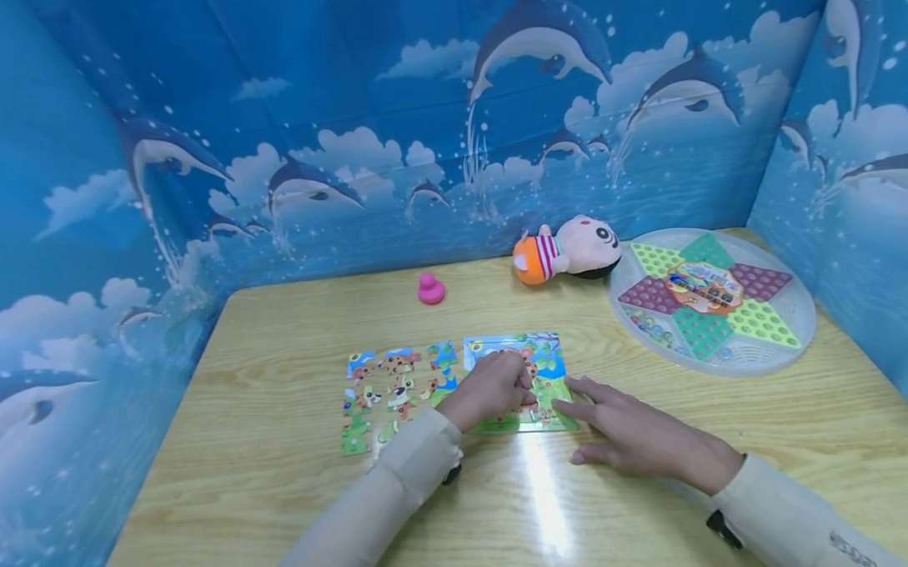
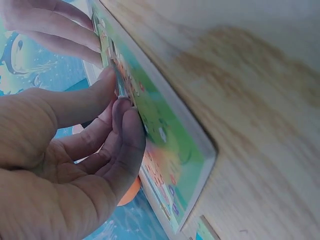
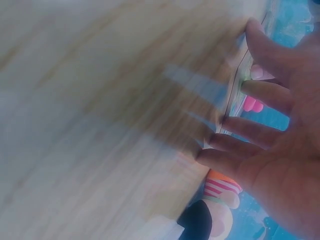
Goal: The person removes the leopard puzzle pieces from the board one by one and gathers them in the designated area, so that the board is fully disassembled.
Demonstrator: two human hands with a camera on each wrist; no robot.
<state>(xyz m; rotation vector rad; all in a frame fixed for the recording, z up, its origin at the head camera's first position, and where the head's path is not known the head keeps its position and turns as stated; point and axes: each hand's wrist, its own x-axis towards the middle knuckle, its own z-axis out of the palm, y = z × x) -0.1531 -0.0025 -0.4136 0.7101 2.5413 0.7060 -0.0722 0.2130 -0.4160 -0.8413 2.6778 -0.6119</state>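
Note:
My left hand [image 1: 495,389] is over the picture puzzle board [image 1: 550,357], its fingers curled. Between thumb and fingertips it pinches a small puzzle piece [image 2: 120,84], mostly hidden, close over the board's surface. Green grass and part of an animal picture show on the board in the left wrist view. Spread along the board's right side is my right hand [image 1: 639,435], fingers straight, the fingertips at the edge and on the table. Left of the board lie several loose puzzle pieces [image 1: 357,437] with dog, grass and sky parts, some partly behind my left arm.
A pink rubber duck [image 1: 430,289] stands behind the puzzle. At the back, a plush doll [image 1: 565,250] in a striped top lies on its side. The round Chinese checkers board [image 1: 708,366] takes up the right rear. Dolphin-printed cloth [image 1: 391,194] encloses the wooden table [image 1: 243,491].

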